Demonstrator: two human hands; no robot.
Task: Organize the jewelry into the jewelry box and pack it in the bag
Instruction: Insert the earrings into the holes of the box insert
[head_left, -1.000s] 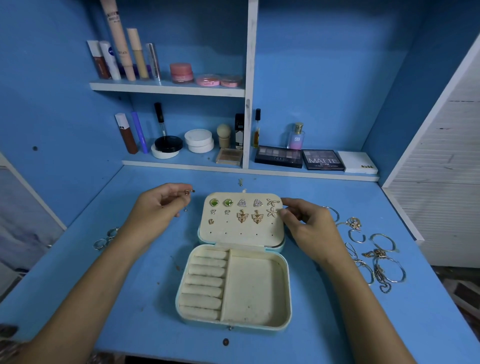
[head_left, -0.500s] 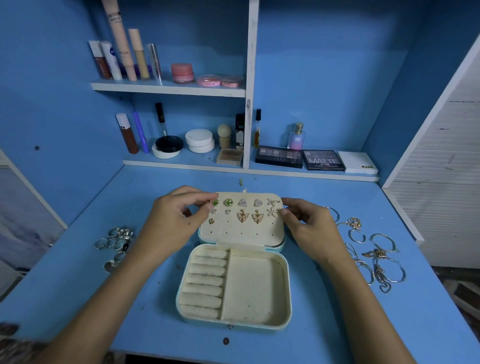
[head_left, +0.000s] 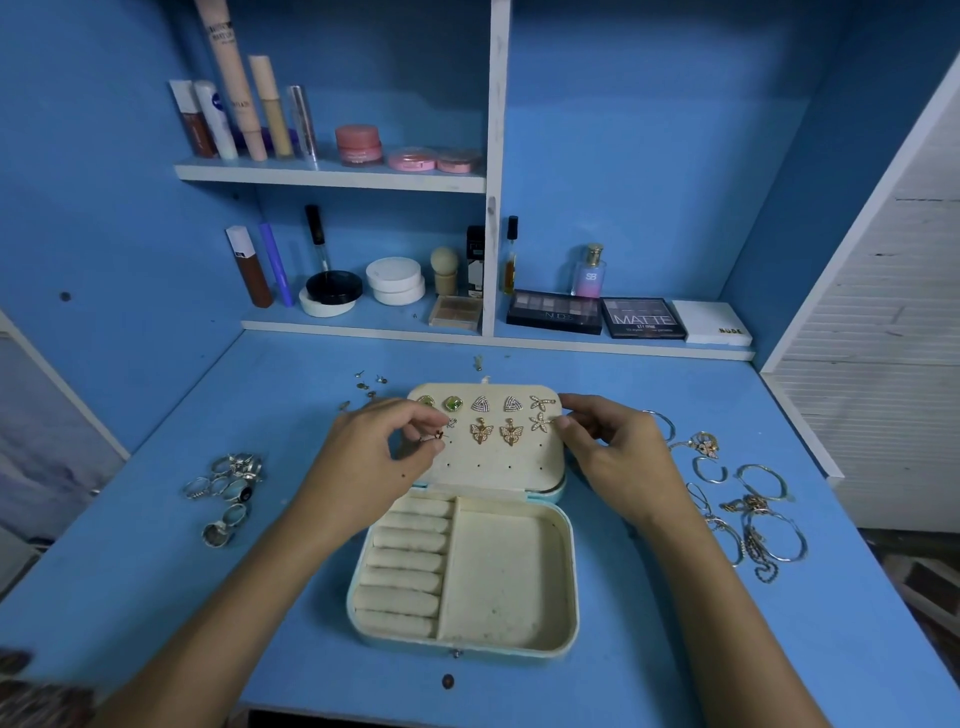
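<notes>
Lying open at the centre of the frame on the blue desk (head_left: 156, 571): the jewelry box (head_left: 569, 582), lid (head_left: 498, 467) flat toward the top, studded with earrings. Pinching a small earring (head_left: 434, 436) over the lid's left edge, left hand (head_left: 374, 457), fingers curled round it. Gripping the lid's right rim, right hand (head_left: 608, 447), fingertips bent. Sitting at left, rings (head_left: 228, 488); at right, bracelets (head_left: 753, 514).

Item pinched in left grip (head_left: 384, 447) too small to identify
</notes>
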